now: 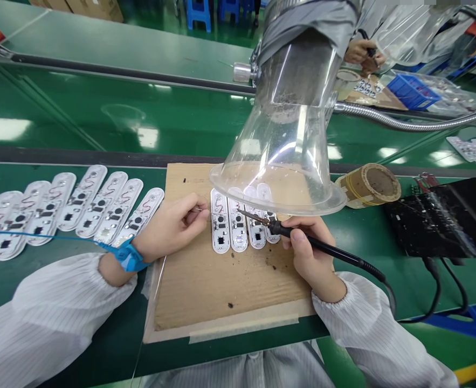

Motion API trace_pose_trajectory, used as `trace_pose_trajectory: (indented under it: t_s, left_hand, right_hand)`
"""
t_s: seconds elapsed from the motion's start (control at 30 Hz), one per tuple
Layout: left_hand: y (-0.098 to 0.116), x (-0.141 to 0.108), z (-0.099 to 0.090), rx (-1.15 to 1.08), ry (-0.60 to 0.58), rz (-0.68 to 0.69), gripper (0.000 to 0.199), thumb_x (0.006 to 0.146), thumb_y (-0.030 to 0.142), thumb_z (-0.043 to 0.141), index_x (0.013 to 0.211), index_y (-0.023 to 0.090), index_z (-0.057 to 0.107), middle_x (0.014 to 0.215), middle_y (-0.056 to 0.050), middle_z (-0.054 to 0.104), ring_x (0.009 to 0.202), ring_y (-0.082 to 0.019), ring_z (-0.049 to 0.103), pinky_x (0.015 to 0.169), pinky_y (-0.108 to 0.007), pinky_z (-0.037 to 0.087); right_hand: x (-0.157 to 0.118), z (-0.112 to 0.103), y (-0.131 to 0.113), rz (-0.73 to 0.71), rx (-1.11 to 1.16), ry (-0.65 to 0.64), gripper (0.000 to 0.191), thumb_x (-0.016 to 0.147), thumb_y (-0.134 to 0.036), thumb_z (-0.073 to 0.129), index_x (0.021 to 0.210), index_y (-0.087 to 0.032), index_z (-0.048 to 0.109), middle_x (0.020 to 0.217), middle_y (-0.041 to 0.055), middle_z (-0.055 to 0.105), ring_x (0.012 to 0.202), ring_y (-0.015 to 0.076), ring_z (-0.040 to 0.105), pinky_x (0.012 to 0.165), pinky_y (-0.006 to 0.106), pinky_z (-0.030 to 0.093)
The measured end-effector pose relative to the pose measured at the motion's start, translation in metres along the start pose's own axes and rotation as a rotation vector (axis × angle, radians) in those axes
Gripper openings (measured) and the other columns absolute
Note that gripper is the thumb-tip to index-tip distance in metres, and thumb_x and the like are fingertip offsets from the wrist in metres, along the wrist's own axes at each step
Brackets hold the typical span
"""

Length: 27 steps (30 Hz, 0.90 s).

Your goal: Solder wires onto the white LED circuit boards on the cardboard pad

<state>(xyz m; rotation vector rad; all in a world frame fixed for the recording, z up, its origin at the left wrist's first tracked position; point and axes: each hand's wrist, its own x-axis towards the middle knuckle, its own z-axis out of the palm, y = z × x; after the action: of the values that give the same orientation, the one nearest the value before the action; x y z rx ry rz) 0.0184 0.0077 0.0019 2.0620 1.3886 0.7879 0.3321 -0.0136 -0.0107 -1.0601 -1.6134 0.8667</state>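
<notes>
My right hand [312, 253] grips a soldering iron [322, 245] by its black handle. The iron's metal tip points left, over the second of several white oblong circuit boards [220, 240] standing side by side on a cardboard sheet [205, 291]. Left of these boards my left hand [177, 223] is closed in a pinch, with a thin strand that looks like solder wire [199, 209] at its fingertips. Its wrist wears a blue strap [129, 256] with a blue cord. The clear hood above partly covers the upper ends of the boards on the right.
A clear fume hood [286, 145] hangs low over the cardboard. More boards [100, 207] lie in a row at left. A cardboard roll [369, 186] and a black box [443, 218] with cables stand at right. Another person's hands [363, 54] work beyond, near a blue bin [413, 91].
</notes>
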Motion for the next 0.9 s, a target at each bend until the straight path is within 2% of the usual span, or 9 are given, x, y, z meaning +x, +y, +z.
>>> trace_pose_trajectory:
  t_s: [0.27,0.53,0.77,0.9]
  left_hand:
    - [0.0018,0.0004,-0.0011,-0.016,-0.004,-0.005,0.016,0.101,0.032,0.052,0.089,0.023,0.057,0.061,0.008,0.044,0.052,-0.012,0.040,0.054,-0.027,0.033]
    - [0.0027,-0.0005,-0.0010,-0.024,0.026,-0.007,0.014,0.101,0.033,0.053,0.092,0.023,0.059,0.060,0.008,0.043,0.051,-0.012,0.040,0.052,-0.027,0.032]
    - [0.0018,-0.0016,-0.0005,-0.030,0.062,0.034,0.013,0.102,0.030,0.053,0.094,0.023,0.060,0.061,0.008,0.045,0.051,-0.012,0.040,0.052,-0.027,0.032]
    - [0.0019,-0.0014,-0.0007,-0.035,0.041,0.018,0.013,0.103,0.030,0.053,0.094,0.023,0.058,0.062,0.008,0.046,0.051,-0.012,0.041,0.052,-0.027,0.031]
  right_hand:
    - [-0.0010,-0.0012,-0.0034,0.030,0.004,-0.076,0.017,0.110,-0.045,0.067,0.112,-0.029,0.072,0.091,0.0027,0.071,0.075,0.0183,0.068,0.072,0.036,0.060]
    - [-0.0023,-0.0024,0.0005,0.040,-0.025,-0.056,0.025,0.109,-0.052,0.065,0.110,-0.027,0.071,0.088,0.0039,0.070,0.077,0.0211,0.069,0.072,0.038,0.059]
    - [-0.0051,-0.0047,0.0062,0.022,-0.015,-0.028,0.017,0.109,-0.045,0.066,0.113,-0.029,0.071,0.091,0.0036,0.071,0.079,0.0203,0.069,0.074,0.037,0.059]
    - [-0.0040,-0.0040,0.0046,0.010,-0.024,-0.020,0.019,0.109,-0.046,0.066,0.112,-0.028,0.071,0.093,0.0047,0.072,0.082,0.0210,0.070,0.074,0.038,0.059]
